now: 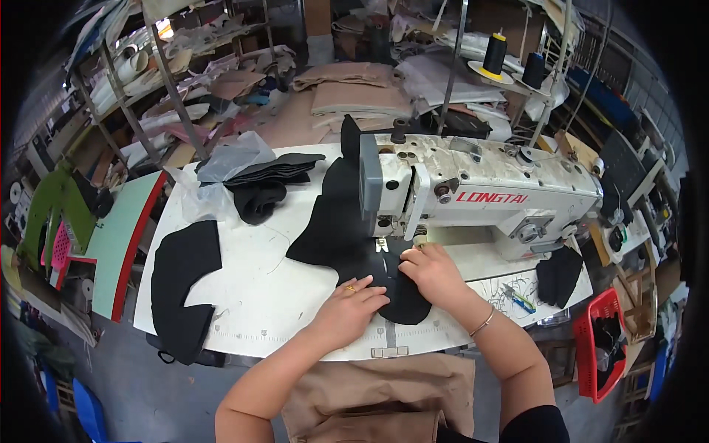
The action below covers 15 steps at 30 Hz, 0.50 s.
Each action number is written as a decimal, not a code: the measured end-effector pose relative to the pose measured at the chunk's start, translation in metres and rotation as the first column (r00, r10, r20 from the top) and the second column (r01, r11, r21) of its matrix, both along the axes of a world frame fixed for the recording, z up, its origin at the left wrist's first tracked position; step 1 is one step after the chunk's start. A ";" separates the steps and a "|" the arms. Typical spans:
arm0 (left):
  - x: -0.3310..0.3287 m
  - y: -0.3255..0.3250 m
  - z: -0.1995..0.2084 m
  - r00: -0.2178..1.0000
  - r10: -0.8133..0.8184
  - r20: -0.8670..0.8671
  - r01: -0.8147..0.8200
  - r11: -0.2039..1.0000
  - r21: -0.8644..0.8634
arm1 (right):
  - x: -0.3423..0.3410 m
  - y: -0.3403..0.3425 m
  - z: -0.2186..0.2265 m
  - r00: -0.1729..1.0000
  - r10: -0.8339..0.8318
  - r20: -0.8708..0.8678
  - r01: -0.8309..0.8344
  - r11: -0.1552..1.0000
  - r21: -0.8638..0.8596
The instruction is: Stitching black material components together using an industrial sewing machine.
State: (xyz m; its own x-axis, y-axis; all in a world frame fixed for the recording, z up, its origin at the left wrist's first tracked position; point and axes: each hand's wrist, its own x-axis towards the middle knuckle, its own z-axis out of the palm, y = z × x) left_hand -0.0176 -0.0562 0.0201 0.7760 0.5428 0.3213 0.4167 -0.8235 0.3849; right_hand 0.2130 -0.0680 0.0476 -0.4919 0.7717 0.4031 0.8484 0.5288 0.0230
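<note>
In the head view, a person's two bare hands work a large, irregularly cut sheet of black fabric (329, 229) at a white industrial sewing machine (473, 184) with worn, stained paint. The fabric lies on a white worktable (251, 288), under the small metal presser foot (382, 245), reaching away behind the machine's head and toward the person in a rounded lobe. The left hand (348, 308), a gold-coloured ring on one finger, rests on the cloth at the near left, its fingers slightly spread and extended. The right hand (434, 275), a thin bracelet at the wrist, sits just right of the foot, fingers bent and close together on the fabric; whether they pinch it cannot be told. At left on the table lies a curved, notched black piece (177, 288); beyond it, a stack of folded black pieces (277, 170) sits beside a crumpled clear plastic bag (240, 159). Near the right forearm are small thread snips with blue-and-green handles (523, 300) and a small dark cloth piece (559, 277). A red plastic basket (587, 351) holding dark scraps stands beyond the table's right end.
</note>
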 end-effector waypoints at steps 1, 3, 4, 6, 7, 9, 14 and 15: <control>0.000 0.001 0.000 1.000 -0.005 -0.030 0.006 1.000 0.029 | -0.002 0.001 0.000 1.000 -0.013 0.015 0.013 1.000 0.012; -0.001 0.000 0.000 0.999 -0.006 -0.036 0.006 1.000 0.007 | -0.003 0.003 -0.011 0.999 0.023 -0.045 -0.023 1.000 0.009; -0.001 0.000 0.000 0.999 -0.008 -0.042 0.007 1.000 -0.015 | -0.004 0.003 -0.016 0.993 0.059 -0.106 -0.059 0.998 0.007; 0.000 0.002 0.002 0.999 -0.013 -0.050 0.012 1.000 -0.022 | 0.001 0.003 -0.019 0.995 0.071 -0.074 -0.071 0.997 0.001; 0.000 0.002 0.002 0.998 -0.019 -0.060 0.018 0.999 -0.028 | 0.004 0.006 -0.019 0.990 0.069 -0.125 -0.077 0.995 -0.058; -0.001 0.003 0.002 0.998 -0.030 -0.062 0.028 0.999 -0.020 | 0.009 0.010 -0.018 0.982 0.064 -0.176 -0.086 0.989 -0.118; -0.005 0.007 0.004 0.996 -0.062 -0.069 0.060 0.998 -0.032 | 0.012 0.011 -0.008 0.990 0.139 -0.017 -0.140 0.986 -0.089; -0.005 0.008 0.004 0.994 -0.066 -0.092 0.063 0.998 -0.026 | 0.009 0.009 -0.006 0.990 0.141 -0.017 -0.142 0.986 -0.090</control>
